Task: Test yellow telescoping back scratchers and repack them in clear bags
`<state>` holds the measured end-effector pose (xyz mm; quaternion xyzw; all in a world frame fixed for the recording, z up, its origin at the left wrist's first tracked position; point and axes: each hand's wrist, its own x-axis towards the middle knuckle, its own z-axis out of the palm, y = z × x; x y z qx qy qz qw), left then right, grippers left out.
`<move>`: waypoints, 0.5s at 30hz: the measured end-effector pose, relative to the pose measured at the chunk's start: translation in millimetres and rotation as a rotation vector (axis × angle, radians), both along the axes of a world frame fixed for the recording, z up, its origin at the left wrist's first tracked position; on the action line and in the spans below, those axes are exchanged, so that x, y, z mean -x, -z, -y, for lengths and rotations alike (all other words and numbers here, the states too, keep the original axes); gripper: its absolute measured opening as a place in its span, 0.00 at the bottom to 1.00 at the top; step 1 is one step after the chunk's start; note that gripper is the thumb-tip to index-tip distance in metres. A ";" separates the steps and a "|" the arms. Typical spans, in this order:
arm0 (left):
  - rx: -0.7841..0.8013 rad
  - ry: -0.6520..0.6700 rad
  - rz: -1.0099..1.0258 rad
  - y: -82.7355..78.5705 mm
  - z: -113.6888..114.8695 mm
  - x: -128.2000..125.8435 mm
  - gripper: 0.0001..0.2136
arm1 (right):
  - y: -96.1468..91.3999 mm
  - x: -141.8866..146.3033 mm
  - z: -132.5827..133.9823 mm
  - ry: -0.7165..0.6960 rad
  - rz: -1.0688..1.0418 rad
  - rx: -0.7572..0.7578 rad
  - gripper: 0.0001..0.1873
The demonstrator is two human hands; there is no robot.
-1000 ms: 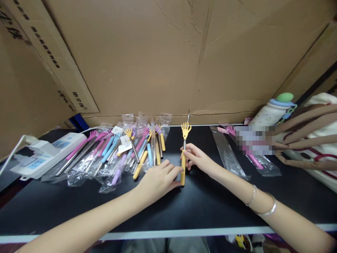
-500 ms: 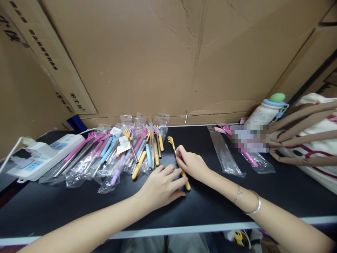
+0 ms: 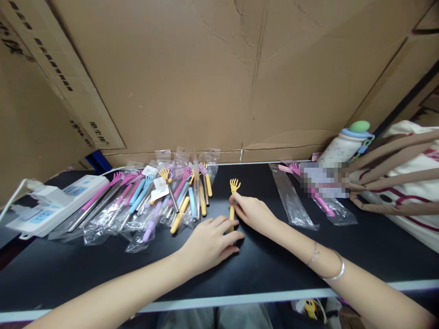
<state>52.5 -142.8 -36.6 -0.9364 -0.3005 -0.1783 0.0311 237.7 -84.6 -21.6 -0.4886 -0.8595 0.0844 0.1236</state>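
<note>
A yellow back scratcher [image 3: 235,185] with a small claw-shaped head lies upright in view, head pointing away from me. My right hand [image 3: 252,211] pinches it just below the head, thumb and forefinger closed on the shaft. Lower down, the fingers of my left hand [image 3: 211,242] curl over the yellow handle [image 3: 232,212], hiding part of it. Left of my hands lies a pile of back scratchers in pink, blue, purple and yellow, many in clear plastic sleeves; a yellow handle [image 3: 180,215] and a purple one [image 3: 151,224] are nearest my left hand.
At the left sits a white power strip [image 3: 65,201] with plugs in it. To the right are an empty clear sleeve [image 3: 294,201], a packaged pink back scratcher [image 3: 322,203], a bottle [image 3: 345,147] and a fabric bag [image 3: 408,183]. Cardboard [image 3: 192,82] walls the back.
The yellow back scratcher has turned, so its claw now faces me with the fingers spread. It looks shorter, with its handle end drawn up toward my hands. Both hands have shifted only slightly.
</note>
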 end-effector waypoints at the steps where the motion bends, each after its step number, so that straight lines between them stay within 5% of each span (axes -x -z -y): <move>1: 0.031 0.009 0.011 -0.2 -0.6 0.6 0.11 | 0.6 -0.5 -0.2 -0.028 -0.017 -0.004 0.10; 9: 0.145 0.066 0.050 -5.4 -4.5 4.1 0.14 | -2.2 -2.0 -1.5 -0.213 -0.007 -0.119 0.10; 15: 0.139 0.060 0.024 -6.7 -4.0 5.4 0.14 | -48.8 -34.7 7.5 -0.128 0.132 -0.231 0.09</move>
